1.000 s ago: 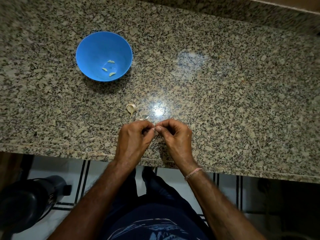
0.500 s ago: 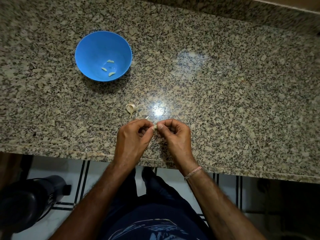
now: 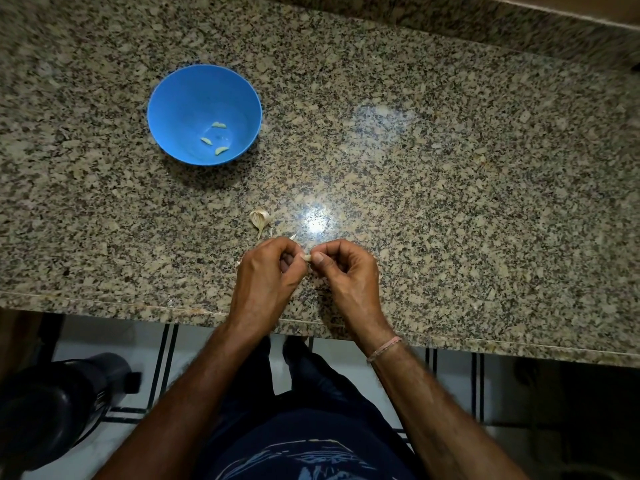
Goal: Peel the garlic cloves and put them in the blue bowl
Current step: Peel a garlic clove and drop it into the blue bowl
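— Where is the clove?
— In the head view, my left hand (image 3: 266, 277) and my right hand (image 3: 348, 271) meet over the granite counter (image 3: 450, 168), both pinching one garlic clove (image 3: 307, 258) between the fingertips.
— And the bowl?
— The blue bowl (image 3: 180, 98) stands well apart, far left, with three peeled cloves (image 3: 219, 125) inside.
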`<action>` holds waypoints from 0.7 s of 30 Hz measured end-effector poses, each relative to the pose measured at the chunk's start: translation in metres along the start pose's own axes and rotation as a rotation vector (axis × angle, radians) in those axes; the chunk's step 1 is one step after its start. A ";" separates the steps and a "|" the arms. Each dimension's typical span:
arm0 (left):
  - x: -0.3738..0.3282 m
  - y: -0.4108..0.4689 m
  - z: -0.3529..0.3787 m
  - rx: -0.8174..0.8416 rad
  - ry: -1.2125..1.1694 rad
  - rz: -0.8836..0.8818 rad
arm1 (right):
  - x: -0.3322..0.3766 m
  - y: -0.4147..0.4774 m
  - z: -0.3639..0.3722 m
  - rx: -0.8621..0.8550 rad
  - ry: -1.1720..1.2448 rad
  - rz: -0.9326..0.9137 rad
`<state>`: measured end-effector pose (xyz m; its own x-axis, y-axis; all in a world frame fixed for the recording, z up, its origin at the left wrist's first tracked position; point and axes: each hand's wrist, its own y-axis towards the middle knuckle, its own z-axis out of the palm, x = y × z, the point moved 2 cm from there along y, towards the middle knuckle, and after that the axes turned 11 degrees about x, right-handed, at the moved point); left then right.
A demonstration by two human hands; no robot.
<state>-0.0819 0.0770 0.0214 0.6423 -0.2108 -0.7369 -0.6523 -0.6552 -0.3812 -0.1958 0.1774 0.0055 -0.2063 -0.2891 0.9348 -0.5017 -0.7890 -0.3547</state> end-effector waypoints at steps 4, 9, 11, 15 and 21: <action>0.008 0.004 0.005 0.046 -0.245 -0.131 | -0.003 0.001 0.002 0.004 0.049 0.039; 0.017 0.003 0.006 0.003 -0.301 -0.217 | 0.000 0.001 0.002 -0.001 0.132 0.088; 0.015 0.001 0.004 -0.037 -0.259 -0.204 | 0.001 0.001 0.002 0.003 0.162 0.118; 0.008 -0.001 0.002 -0.002 -0.343 -0.102 | 0.001 0.003 0.003 0.027 0.157 0.124; 0.007 -0.001 0.004 -0.053 -0.313 -0.101 | 0.000 0.003 0.008 0.028 -0.001 0.030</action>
<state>-0.0786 0.0794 0.0142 0.5421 0.0848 -0.8360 -0.5646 -0.7001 -0.4372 -0.1901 0.1709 0.0043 -0.2204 -0.3132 0.9238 -0.4720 -0.7945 -0.3820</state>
